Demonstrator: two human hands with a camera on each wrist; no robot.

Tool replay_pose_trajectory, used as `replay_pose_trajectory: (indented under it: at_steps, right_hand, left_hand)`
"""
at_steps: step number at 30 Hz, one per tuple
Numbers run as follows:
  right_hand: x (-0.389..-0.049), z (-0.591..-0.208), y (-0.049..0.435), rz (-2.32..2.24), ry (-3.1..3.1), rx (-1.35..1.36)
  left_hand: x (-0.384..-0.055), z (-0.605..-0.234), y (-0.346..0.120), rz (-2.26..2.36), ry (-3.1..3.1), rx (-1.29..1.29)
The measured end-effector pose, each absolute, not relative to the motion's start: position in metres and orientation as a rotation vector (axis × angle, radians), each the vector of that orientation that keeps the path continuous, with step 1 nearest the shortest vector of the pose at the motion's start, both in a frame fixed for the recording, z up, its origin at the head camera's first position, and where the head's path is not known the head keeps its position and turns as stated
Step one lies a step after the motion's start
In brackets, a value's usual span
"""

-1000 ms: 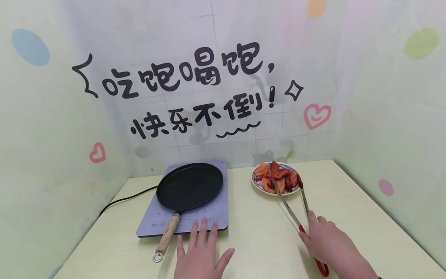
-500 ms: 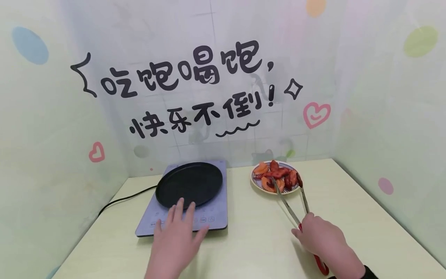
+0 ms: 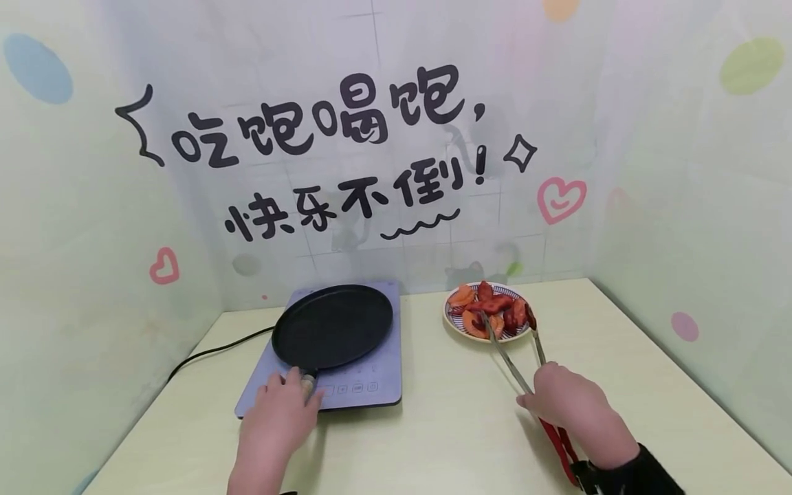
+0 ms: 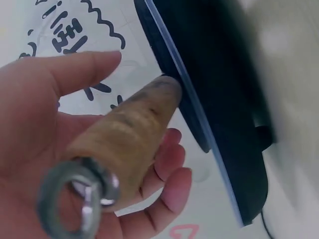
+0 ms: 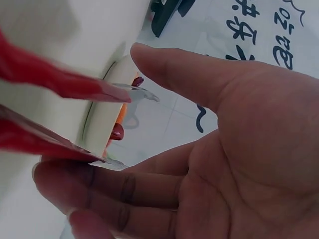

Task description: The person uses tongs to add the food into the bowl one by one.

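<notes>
In the head view, my left hand (image 3: 278,409) straddles the wooden handle of a black flat pan (image 3: 334,326). The left wrist view shows that handle (image 4: 129,134) between a straight thumb, held apart from it, and loosely bent fingers. My right hand (image 3: 575,405) spans a pair of red-handled metal tongs (image 3: 512,362), whose tips reach a patterned plate (image 3: 458,328) of orange and dark-red food pieces (image 3: 493,303). From the right wrist, the tongs' red arms (image 5: 65,87) lie between thumb and fingers; the thumb is apart, while the fingers lie near the lower arm.
Under the pan is a lilac induction cooker (image 3: 380,371) with a touch panel. Its black cord (image 3: 216,350) runs left across the pale table (image 3: 433,426). Printed walls (image 3: 346,41) enclose the table at the back and both sides.
My left hand has moved left from the cooker's front edge to the pan's handle, its fingers bending. My right hand stays at the tongs and has shifted slightly. The view has tilted a little.
</notes>
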State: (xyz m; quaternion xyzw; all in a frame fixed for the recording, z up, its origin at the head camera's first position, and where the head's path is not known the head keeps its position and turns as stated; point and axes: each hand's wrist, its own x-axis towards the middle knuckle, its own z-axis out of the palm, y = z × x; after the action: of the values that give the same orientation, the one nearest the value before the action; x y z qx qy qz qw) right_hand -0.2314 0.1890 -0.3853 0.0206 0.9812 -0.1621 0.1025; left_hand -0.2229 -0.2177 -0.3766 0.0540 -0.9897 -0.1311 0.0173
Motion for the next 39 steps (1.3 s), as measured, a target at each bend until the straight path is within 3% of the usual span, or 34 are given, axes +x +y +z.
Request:
replay_pose_trajectory:
  at_steps: [10, 24, 34, 39]
  right_hand:
    - [-0.237, -0.395, 0.192, -0.482, 2.867, 0.057]
    - [-0.239, -0.393, 0.208, -0.664, 2.912, 0.006]
    - [-0.239, -0.380, 0.209, -1.177, 2.959, -0.009]
    - [-0.232, -0.376, 0.208, -1.186, 2.974, 0.045]
  left_hand:
    - [-0.233, -0.390, -0.229, -0.660, -3.073, 0.126]
    - [-0.225, -0.389, -0.231, -0.623, -3.061, 0.179]
    - [-0.226, -0.389, -0.229, -0.617, -3.049, 0.193]
    - [-0.226, -0.390, -0.228, -0.597, -3.037, 0.189]
